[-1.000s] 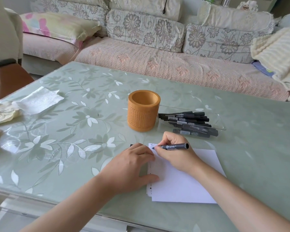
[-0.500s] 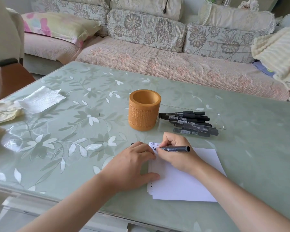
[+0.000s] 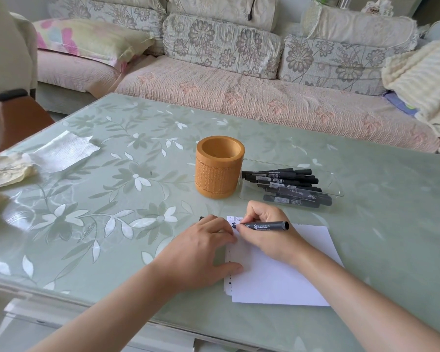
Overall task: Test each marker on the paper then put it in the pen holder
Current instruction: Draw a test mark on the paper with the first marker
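At the eleven o'clock corner of the paper [image 3: 285,273], my right hand [image 3: 264,237] pinches the marker [image 3: 267,226], tip on the sheet beside black strokes. My left hand [image 3: 198,252] rests on the sheet's nine o'clock edge, fingers curled round a black cap [image 3: 201,218]. On the desk [image 3: 112,224], I see the pen holder [image 3: 219,171] at twelve o'clock and the spare markers [image 3: 290,185] at one o'clock.

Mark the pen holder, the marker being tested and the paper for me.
pen holder [image 3: 219,176], head view, orange front wall.
marker [image 3: 267,226], head view, middle of the barrel.
paper [image 3: 264,283], head view, bare white area.
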